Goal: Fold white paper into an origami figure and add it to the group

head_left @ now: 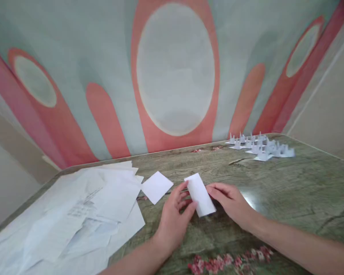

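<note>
With my left hand I hold the folded paper between thumb and fingers, mid-table. My right hand curls at its right edge; I cannot tell whether those fingers grip. Left lie a square and sheets; far right, spiky pieces.

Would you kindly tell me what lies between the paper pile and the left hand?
In the head view, a white paper square lies between the paper pile and the left hand.
</note>
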A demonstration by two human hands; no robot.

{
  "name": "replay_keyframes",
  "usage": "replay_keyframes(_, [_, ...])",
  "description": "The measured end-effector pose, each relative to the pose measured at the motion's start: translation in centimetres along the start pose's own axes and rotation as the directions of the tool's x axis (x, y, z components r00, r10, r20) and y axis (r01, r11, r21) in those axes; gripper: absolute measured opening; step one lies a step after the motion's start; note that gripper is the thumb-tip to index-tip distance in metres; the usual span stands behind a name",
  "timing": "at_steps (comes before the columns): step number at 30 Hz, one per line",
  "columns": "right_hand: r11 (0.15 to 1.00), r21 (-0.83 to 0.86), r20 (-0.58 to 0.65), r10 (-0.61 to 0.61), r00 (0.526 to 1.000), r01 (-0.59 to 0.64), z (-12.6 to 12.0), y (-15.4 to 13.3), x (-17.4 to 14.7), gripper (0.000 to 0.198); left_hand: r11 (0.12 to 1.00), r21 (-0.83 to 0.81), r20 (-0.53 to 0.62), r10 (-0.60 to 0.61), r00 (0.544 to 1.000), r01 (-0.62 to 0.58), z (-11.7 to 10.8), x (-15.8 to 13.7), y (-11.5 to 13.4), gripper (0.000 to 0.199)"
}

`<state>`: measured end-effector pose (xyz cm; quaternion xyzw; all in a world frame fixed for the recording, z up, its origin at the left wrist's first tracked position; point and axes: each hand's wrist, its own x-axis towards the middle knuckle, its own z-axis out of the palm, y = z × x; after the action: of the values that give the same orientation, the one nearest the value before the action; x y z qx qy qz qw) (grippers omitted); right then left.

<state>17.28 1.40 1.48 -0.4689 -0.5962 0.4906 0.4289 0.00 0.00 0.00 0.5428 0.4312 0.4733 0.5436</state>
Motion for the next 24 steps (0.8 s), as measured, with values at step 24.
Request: replay_keyframes(24, [1.000, -0.001, 0.034, -0.004, 0.999, 0.004, -0.02, 0.03, -0.36, 0.030, 0.999, -0.016, 0.010, -0.029, 1.000, 0.029, 0.09, -0.11, 0.40, 0.055])
